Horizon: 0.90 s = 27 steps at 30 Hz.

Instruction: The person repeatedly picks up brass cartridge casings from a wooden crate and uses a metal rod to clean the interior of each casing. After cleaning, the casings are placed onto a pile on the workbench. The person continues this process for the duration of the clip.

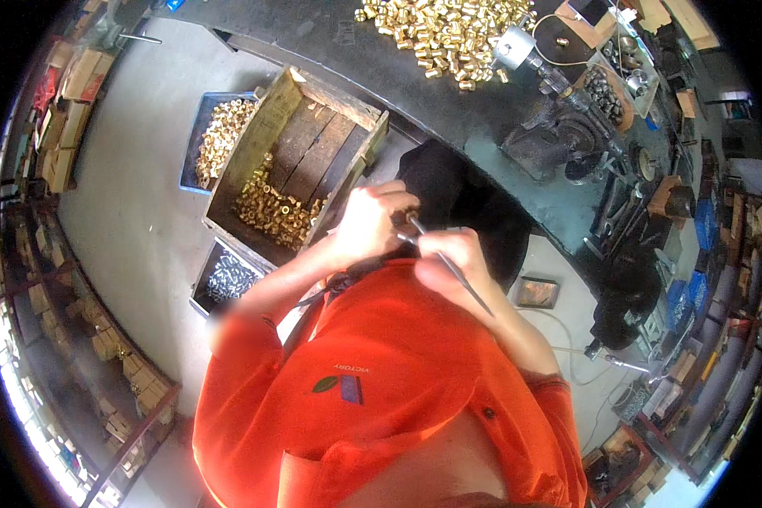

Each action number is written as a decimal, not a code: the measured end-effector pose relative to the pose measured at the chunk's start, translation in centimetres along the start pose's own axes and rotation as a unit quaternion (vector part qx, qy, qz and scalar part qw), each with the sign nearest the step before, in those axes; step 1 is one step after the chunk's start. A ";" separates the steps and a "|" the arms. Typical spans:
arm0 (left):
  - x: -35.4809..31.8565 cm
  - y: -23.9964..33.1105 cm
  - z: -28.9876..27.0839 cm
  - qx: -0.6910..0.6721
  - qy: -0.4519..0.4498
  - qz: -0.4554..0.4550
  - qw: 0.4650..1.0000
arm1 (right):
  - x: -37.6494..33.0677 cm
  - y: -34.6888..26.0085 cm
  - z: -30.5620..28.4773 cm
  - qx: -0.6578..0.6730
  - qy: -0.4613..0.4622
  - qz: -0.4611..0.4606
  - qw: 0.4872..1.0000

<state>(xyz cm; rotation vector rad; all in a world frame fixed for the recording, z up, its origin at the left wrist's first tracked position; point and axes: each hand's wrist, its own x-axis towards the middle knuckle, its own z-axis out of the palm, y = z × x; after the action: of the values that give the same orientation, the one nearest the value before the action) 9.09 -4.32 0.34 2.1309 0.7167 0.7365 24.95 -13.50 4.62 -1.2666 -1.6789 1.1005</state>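
Note:
Close in front of my orange shirt, my two hands work near each other. My left hand (374, 222) is closed, its fingertips pinching something small that its fingers mostly hide. My right hand (454, 261) is wrapped round a slim metal rod (474, 293). One end of this rod reaches to my left fingertips, and the other slants back along my right wrist. A short shiny piece (407, 240) shows between the hands; whether it belongs to the rod I cannot tell. Beside my left hand stands a wooden crate (334, 100) with small brass fittings (271, 207) heaped in its near part.
A dark workbench (313, 42) carries a large pile of brass fittings (449, 34) and a spindle-like machine (559, 85) with tools around it. Left of the crate are a blue bin (186, 152) of fittings and a bin of grey metal pieces (231, 275). Shelves line both sides.

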 end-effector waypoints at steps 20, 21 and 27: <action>19.6 -4.7 -0.2 0.317 0.005 -0.034 0.948 | -3.1 -2.5 -1.2 0.001 0.071 -0.004 0.997; 20.1 -2.1 -1.8 0.290 -0.014 -0.071 0.954 | -3.3 -2.3 -1.4 -0.002 0.078 -0.001 0.997; 14.1 -3.7 -6.8 0.200 0.097 0.002 0.975 | -3.9 -1.3 -1.4 -0.014 0.094 -0.002 0.995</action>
<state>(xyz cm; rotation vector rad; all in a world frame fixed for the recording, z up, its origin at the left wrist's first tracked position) 12.98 10.55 4.92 2.4420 1.0378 0.8693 26.73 -17.18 6.10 -1.3407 -1.5587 0.9281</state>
